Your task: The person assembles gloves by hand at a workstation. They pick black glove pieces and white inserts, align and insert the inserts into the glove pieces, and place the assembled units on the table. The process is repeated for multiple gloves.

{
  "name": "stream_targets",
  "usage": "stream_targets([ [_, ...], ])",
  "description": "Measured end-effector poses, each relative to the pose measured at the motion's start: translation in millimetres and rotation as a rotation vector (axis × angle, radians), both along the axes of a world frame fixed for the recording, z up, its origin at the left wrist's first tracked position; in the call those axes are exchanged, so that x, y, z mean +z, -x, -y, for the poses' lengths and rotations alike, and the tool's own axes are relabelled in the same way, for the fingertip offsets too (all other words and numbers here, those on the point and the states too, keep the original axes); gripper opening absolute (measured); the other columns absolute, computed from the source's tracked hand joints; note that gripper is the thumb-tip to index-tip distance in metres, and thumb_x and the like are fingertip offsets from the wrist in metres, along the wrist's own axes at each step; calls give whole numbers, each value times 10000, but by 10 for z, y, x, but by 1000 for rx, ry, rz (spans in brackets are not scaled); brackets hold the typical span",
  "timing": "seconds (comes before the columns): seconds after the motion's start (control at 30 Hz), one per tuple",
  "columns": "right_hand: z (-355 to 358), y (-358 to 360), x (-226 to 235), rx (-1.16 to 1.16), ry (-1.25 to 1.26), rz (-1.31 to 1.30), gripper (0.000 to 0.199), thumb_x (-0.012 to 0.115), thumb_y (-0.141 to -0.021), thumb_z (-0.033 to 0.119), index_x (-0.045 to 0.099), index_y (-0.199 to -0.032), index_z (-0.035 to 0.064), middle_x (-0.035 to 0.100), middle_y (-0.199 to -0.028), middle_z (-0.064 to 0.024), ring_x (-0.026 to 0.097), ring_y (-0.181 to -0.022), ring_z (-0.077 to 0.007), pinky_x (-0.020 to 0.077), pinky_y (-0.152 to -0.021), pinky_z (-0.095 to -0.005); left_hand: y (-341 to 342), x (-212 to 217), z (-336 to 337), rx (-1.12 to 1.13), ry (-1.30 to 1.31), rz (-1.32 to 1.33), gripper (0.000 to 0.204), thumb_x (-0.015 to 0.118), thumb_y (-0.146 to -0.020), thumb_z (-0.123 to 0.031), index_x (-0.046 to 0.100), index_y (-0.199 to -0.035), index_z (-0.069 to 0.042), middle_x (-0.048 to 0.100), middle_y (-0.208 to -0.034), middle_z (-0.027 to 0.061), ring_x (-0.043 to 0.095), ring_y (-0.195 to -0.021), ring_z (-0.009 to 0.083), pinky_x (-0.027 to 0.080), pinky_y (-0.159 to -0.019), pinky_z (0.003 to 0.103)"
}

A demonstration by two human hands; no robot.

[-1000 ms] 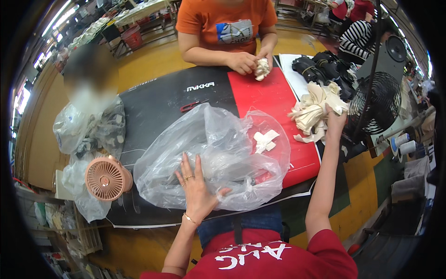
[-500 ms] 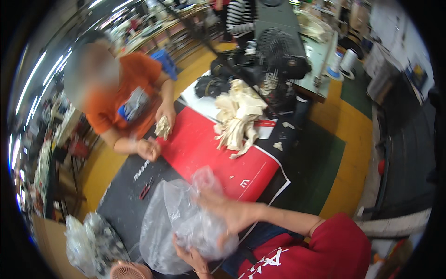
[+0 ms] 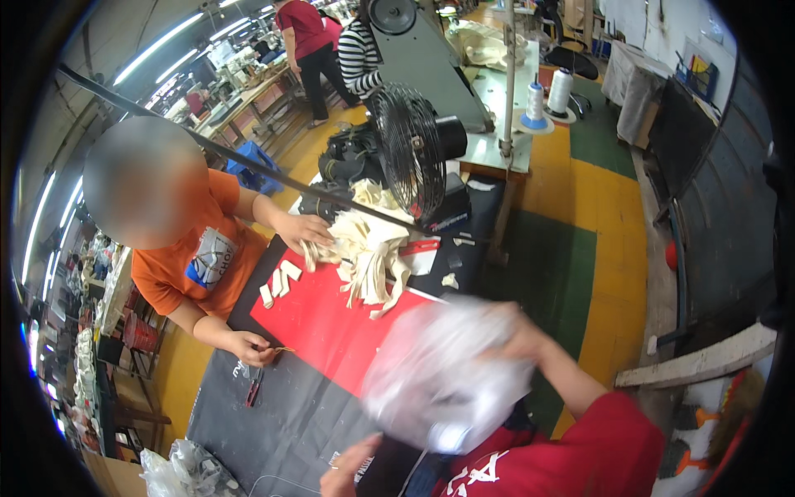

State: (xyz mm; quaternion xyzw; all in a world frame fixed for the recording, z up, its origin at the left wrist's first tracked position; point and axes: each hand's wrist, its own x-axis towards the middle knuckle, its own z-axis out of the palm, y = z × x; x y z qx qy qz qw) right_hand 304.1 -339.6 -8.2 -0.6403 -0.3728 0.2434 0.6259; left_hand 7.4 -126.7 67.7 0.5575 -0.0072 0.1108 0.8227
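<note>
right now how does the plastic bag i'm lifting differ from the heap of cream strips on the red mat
The clear plastic bag is up off the table, held in the right hand and blurred; the heap of cream strips lies on the red mat, sharp, with a co-worker's hand on it. The bag is see-through film bunched into a ball; the strips are opaque and splay loosely. Both are pale and soft.
</note>
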Motion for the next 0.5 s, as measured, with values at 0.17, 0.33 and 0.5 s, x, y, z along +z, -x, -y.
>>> stream_targets([
  [0.17, 814, -188, -200, -378, 84, -132, 715, 855, -691, 176, 528, -1305, 13, 571, -1255, -141, 560, -1096, -273, 470, -952, -386, -977, -322, 389, 59, -437, 40, 1593, 932, -493, -614, -94, -1569, -43, -158, -1614, 226, -38, -1509, 404, 95, -1206, 554],
  [0.33, 656, -88, -156, -313, 167, 133, 913, 883, -640, 197, 429, -1411, 15, 433, -1423, -171, 412, -1297, -306, 377, -1070, -409, -1754, -564, 1144, 94, -316, -83, 774, 803, -769, -290, 462, -1391, 18, 474, -1405, 220, 446, -1317, 334, 333, -1117, 436],
  [0.5, 453, -67, 271, -581, 245, 535, 1095, 909, -565, 238, 364, -1488, 11, 390, -1515, -208, 368, -1417, -353, 314, -1155, -413, -2283, -722, 859, -128, 109, -331, 540, 603, -924, -107, 428, -1423, 3, 585, -1291, 104, 585, -1148, 155, 502, -954, 320],
])
